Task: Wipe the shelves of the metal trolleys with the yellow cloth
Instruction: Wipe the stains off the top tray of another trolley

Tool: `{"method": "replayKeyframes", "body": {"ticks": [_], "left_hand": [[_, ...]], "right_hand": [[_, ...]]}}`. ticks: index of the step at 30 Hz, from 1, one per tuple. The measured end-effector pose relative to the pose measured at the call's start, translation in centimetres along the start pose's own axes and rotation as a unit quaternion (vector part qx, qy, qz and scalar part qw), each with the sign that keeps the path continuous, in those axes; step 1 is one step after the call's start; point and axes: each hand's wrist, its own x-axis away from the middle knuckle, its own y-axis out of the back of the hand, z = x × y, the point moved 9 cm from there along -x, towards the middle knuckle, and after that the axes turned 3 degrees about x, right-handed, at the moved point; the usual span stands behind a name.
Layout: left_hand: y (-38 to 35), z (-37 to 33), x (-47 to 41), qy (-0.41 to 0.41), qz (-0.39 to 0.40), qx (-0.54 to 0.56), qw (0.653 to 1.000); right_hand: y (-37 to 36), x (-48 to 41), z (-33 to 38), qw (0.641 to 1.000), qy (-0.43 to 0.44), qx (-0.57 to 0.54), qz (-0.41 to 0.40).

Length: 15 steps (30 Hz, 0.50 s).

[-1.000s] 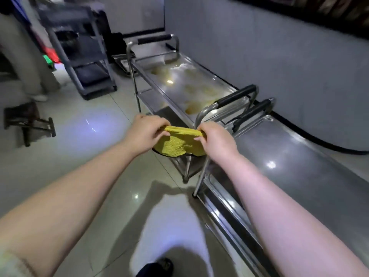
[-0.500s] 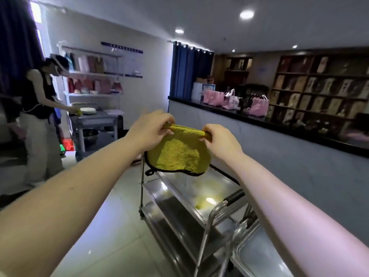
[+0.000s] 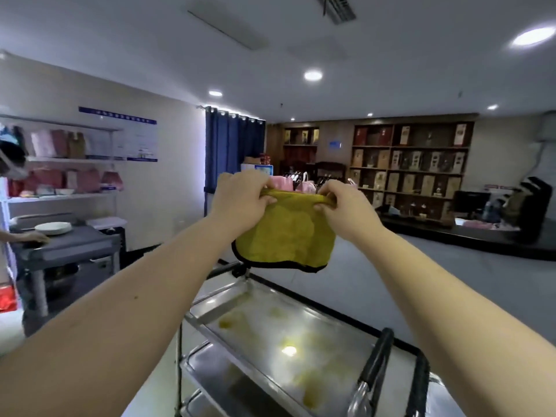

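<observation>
The yellow cloth [image 3: 285, 233] with a dark hem hangs spread in the air at chest height. My left hand [image 3: 240, 200] pinches its upper left edge and my right hand [image 3: 343, 209] pinches its upper right edge. Below the cloth stands a metal trolley [image 3: 210, 308]; its top shelf carries yellowish stains and a bright light reflection. A lower shelf shows under it at the left. Two black-gripped handles [image 3: 376, 362] rise at the lower right, where a second trolley's corner [image 3: 442, 395] just shows.
A grey plastic cart [image 3: 69, 251] with white plates [image 3: 54, 227] stands at the left, and another person's hand [image 3: 33, 237] rests on it. A long dark counter [image 3: 469, 236] runs along the right. Open tiled floor lies between the trolley and the grey cart.
The view has tilted up from the trolleys to the room. Both hands have lifted the cloth higher and pulled it wider apart, still holding its top edge.
</observation>
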Motion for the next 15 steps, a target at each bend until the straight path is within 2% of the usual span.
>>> {"method": "replayKeyframes", "body": {"ticks": [6,10,15], "left_hand": [[-10.6,2.6,-3.9,0.004,0.010,0.058,0.998],[-17.2,3.7,-6.6,-0.013,0.029,0.051,0.998],[-26.7,6.9,-8.3,-0.004,0.061,0.075,0.995]], "right_hand": [[-3.4,-4.1,-6.9,0.998,-0.054,0.034,-0.012],[-6.3,-7.2,-11.7,0.997,-0.061,0.033,-0.023],[-12.8,-10.2,-18.8,0.995,-0.096,0.028,-0.027]]}}
